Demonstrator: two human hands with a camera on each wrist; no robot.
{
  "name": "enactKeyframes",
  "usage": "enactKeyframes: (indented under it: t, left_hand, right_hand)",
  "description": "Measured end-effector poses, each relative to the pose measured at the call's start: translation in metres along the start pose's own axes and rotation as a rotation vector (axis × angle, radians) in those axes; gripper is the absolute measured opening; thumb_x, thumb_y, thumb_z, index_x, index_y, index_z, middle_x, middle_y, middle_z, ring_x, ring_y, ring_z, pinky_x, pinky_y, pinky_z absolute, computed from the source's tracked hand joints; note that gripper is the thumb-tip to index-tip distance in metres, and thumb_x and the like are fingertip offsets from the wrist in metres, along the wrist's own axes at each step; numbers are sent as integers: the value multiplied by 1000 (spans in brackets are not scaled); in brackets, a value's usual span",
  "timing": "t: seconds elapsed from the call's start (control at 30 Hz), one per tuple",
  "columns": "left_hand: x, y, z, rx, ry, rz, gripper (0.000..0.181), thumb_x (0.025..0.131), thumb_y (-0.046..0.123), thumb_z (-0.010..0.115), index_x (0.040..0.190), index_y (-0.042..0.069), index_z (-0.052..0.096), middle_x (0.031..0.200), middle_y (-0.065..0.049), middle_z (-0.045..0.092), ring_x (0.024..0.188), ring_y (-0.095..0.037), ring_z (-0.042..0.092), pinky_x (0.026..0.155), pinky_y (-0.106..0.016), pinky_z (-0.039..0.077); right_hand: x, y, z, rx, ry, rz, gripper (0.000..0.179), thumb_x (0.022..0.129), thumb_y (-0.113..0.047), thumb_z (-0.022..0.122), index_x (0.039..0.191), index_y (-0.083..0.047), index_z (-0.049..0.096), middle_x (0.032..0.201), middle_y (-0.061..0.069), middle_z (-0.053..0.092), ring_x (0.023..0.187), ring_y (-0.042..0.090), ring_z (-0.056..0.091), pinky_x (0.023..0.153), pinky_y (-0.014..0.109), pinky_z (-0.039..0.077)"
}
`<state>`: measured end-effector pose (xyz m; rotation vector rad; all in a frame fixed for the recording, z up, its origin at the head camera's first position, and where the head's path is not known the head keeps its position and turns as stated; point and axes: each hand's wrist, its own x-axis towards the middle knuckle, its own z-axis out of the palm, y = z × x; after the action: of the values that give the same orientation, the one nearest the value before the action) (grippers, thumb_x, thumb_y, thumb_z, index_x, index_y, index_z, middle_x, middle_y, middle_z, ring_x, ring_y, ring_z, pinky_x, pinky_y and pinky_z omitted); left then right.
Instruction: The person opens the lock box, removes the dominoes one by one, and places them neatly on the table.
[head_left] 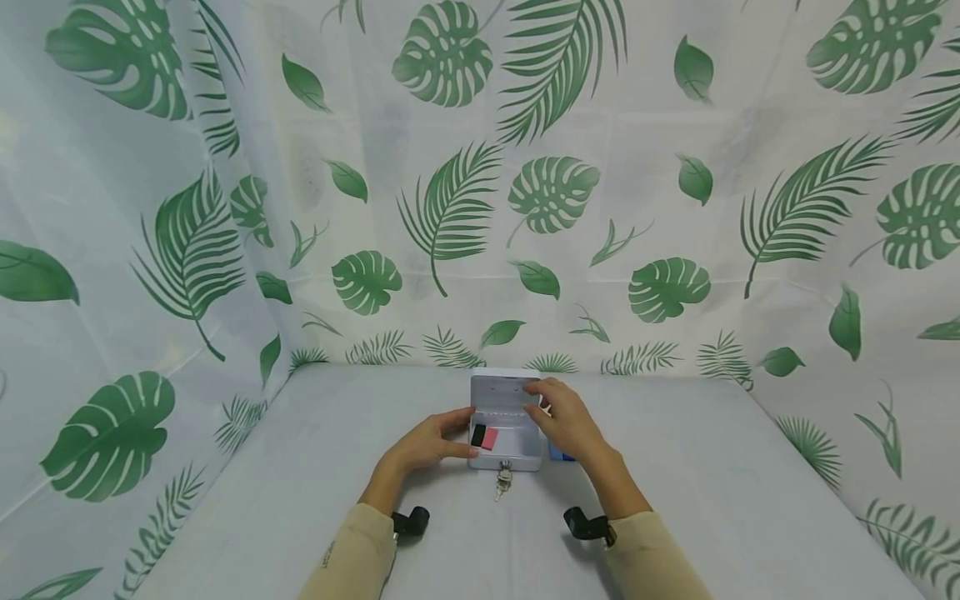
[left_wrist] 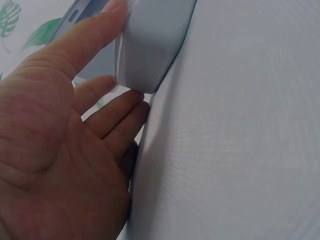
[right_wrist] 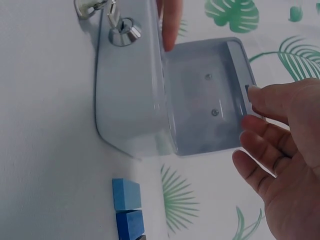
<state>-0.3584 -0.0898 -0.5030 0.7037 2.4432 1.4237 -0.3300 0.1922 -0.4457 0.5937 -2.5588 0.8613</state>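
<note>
A small grey metal cash box (head_left: 517,463) stands on the table with its lid (head_left: 491,394) raised. Inside, at the left, lie a black block (head_left: 477,435) and a pink block (head_left: 489,438). Keys (head_left: 503,480) hang from the lock (right_wrist: 125,33) on the front. My left hand (head_left: 423,442) grips the box's left side, thumb at the front rim and fingers along the wall. At the lid's free edge, my right hand (head_left: 564,414) pinches it, thumb against the lip and the other fingers loosely bent (right_wrist: 265,147).
Right of the box, partly behind my right hand in the head view, lie a light blue block (right_wrist: 127,194) and a dark blue block (right_wrist: 130,223). A white cloth covers the table (head_left: 450,550). A leaf-printed curtain (head_left: 480,208) stands behind and at both sides.
</note>
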Motion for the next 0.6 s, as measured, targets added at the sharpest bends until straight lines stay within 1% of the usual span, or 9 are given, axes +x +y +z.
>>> enactKeyframes:
  t: [0.1,0.27,0.47,0.6]
  left_hand:
    - [0,0,0,0,0,-4,88,84,41,87,159,19,46,161,-2,49,152,-25,43,127,-52,29]
    - [-1,0,0,-13,-1,3,87,85,40,87,159,18,46,161,-3,50,152,-26,43,127,-53,29]
    - [-1,-1,-1,-13,-4,11,86,86,39,86,159,16,45,161,-5,49,151,-28,44,127,-54,29]
    - [-1,0,0,0,-1,-4,87,85,41,86,159,19,45,161,-2,49,151,-25,44,127,-52,29]
  right_hand:
    - [0,-2,1,18,0,-6,33,97,-11,74,128,-3,69,121,14,71,92,18,60,78,33,57]
    - [0,-4,4,52,5,-29,34,96,-12,75,129,-2,68,123,14,71,91,17,64,79,35,59]
    - [1,-11,12,41,32,-54,35,95,-12,76,128,-3,69,125,11,70,92,19,65,80,38,60]
    - [1,-14,16,62,20,-36,35,97,-14,75,130,-4,69,127,9,68,91,20,63,79,35,58]
